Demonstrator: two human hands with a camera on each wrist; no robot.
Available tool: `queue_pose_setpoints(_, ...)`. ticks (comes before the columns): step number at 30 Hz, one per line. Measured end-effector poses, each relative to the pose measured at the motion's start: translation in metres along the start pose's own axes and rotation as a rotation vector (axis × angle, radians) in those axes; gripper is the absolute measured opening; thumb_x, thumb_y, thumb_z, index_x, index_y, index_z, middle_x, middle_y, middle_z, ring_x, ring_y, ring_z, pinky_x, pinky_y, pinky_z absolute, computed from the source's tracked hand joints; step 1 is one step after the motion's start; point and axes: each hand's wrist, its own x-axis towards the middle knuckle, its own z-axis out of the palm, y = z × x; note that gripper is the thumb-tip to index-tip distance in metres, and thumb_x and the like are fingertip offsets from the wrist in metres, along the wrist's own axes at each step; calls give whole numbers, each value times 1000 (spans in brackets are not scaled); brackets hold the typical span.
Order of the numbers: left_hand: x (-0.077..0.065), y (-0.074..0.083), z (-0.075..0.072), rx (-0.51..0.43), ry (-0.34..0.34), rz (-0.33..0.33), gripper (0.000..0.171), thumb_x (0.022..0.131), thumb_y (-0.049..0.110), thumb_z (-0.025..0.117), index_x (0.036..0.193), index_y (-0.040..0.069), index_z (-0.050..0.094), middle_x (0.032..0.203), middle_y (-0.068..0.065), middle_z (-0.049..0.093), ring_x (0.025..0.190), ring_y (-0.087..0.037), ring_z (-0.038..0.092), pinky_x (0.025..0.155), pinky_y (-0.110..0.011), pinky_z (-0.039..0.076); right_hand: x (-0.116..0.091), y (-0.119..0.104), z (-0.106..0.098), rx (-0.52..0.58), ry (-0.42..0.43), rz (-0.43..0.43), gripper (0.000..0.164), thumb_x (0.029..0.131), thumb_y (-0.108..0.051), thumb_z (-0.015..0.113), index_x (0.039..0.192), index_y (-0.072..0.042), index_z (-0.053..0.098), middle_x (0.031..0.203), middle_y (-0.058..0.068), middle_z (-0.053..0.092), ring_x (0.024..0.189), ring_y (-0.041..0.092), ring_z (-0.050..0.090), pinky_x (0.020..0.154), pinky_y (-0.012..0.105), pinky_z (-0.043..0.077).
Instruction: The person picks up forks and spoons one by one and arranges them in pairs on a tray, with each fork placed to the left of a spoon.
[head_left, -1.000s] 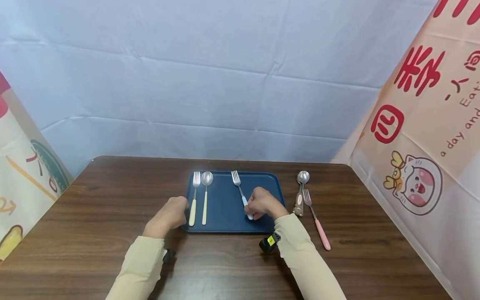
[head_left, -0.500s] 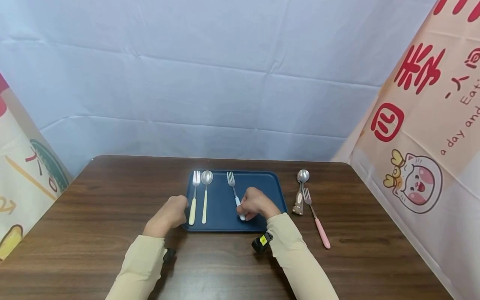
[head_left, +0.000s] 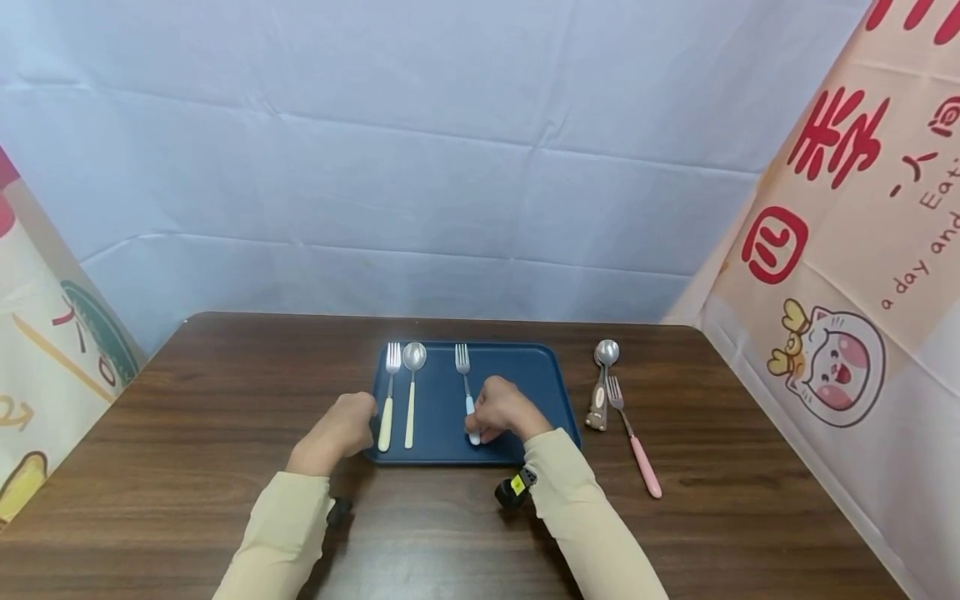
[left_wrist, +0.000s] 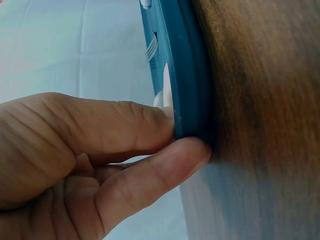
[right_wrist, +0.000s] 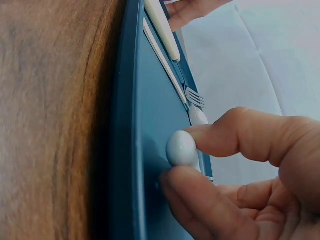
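Wood-grained tabletop bearing a blue tray near its far edge; right of the tray lie spoons and a fork.

The metal fork has a pale blue, glossy handle with a rounded end. It lies over the middle of the dark blue tray, tines pointing away from the person and handle end toward them; from here I can't tell whether it rests fully on the surface. The right-hand grip pinches it by the lower handle. The tray is a shallow rectangle with rounded corners and a low raised rim, sitting on the desk, its left edge pinched by the left-hand grip.
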Motion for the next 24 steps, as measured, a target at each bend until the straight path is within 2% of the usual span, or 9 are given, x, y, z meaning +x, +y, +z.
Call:
queue_pose_setpoints(8,0,1,0,7,-5,-14,17,72,-16,56,83,-3,58,69,-7,45,61,-20,43,53,-29,36,3,-4,6,6,6,17,26,73,-3,73,54,-4,55,55,10,61,51,21,64,56,30,51)
queue_pose_setpoints(19,0,2,-1,4,-7,0,18,70,-17,54,78,-1,56,67,-6,42,59,-19,40,52,-29,34,6,-6,13,22,27,11,36,71,-4,77,48,-8,49,53,10,61,51,19,64,55,29,50)
queue_pose_setpoints(24,-1,1,-2,4,-7,11,21,70,-17,55,88,-6,59,77,-11,53,65,-21,45,56,-31,40,5,-8,16,56,34,11,35,70,-2,78,50,-6,50,54,10,60,52,20,64,53,31,51)
